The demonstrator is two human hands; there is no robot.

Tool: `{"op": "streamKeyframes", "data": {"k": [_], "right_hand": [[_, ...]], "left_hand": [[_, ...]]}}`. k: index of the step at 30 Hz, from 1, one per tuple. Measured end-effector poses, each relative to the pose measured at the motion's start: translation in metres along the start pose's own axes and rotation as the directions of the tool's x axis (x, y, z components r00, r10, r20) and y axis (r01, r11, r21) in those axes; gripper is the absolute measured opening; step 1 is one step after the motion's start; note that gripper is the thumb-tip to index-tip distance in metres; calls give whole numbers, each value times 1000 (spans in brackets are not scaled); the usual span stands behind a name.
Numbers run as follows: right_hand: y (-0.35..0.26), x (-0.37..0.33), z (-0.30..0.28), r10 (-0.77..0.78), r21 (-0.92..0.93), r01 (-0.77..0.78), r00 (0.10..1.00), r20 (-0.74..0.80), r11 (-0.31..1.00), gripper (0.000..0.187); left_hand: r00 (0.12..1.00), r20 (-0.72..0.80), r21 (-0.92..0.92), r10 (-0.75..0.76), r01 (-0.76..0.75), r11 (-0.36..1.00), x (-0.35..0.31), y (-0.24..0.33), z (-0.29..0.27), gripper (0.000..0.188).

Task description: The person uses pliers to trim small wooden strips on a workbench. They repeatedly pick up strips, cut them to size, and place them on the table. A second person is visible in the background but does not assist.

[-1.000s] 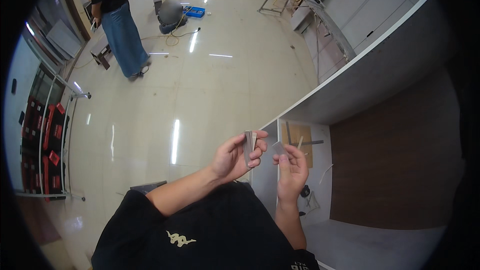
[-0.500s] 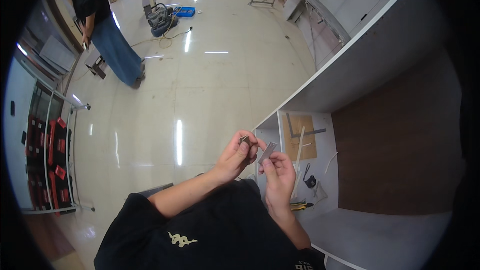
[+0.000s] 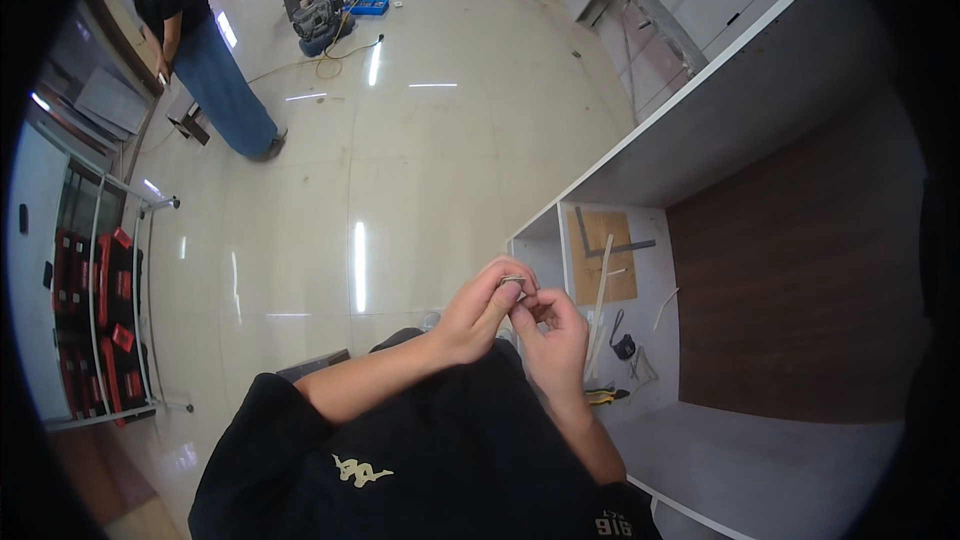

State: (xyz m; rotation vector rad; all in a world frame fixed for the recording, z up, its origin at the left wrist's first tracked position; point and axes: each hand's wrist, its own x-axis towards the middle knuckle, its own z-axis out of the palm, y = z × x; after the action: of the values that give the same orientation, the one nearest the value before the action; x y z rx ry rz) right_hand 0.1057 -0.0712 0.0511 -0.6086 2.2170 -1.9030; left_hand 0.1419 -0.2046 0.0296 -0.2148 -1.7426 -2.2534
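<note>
My left hand [image 3: 478, 312] is closed, thumb pressed on a small flat metal piece [image 3: 512, 280] whose edge shows at the fingertips. Against it, my right hand [image 3: 556, 342] has thumb and fingers bent in a pinch, touching the left fingers. Whatever the right fingertips hold is hidden. Both hands meet in front of my chest, beside the open grey cabinet [image 3: 650, 155]. On the cabinet's surface lie a metal square [image 3: 588, 243] on a wooden board [image 3: 618, 285], a pale strip [image 3: 601, 305], a black tape measure [image 3: 624, 347] and yellow-black pliers [image 3: 604, 397].
A person [image 3: 215, 70] in a long blue skirt stands at the far left. Left of me is a wheeled rack [image 3: 145, 290] beside red and black boxes [image 3: 120, 340]. Farther off are a compressor [image 3: 322, 25], a blue tray [image 3: 370, 5] and a trestle bench [image 3: 640, 5].
My hands have come together. The flat grey metal plate seen in my right fingers is now hidden, and the left hand has turned and shifted slightly right.
</note>
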Motion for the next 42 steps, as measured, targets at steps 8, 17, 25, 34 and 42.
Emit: {"op": "streamKeyframes", "data": {"k": [8,17,25,34,42], "right_hand": [[-10,7,-21,-199,-50,198,980,-15,979,15],[-15,27,-42,-486,-78,543,800,353,836,32],[-24,-6,-59,-358,-129,386,913,195,913,27],[-18,-36,-87,-266,-158,268,963,38,950,20],[13,-42,-96,-247,-65,246,969,-7,967,19]], "left_hand": [[902,234,-473,-361,431,769,-2,18,-7,38],[734,469,-424,-492,676,603,-3,30,-2,86],[892,379,335,-247,116,935,4,41,15,92],[713,479,337,-513,390,857,13,45,26,31],[536,565,197,-628,651,733,20,18,37,24]]}}
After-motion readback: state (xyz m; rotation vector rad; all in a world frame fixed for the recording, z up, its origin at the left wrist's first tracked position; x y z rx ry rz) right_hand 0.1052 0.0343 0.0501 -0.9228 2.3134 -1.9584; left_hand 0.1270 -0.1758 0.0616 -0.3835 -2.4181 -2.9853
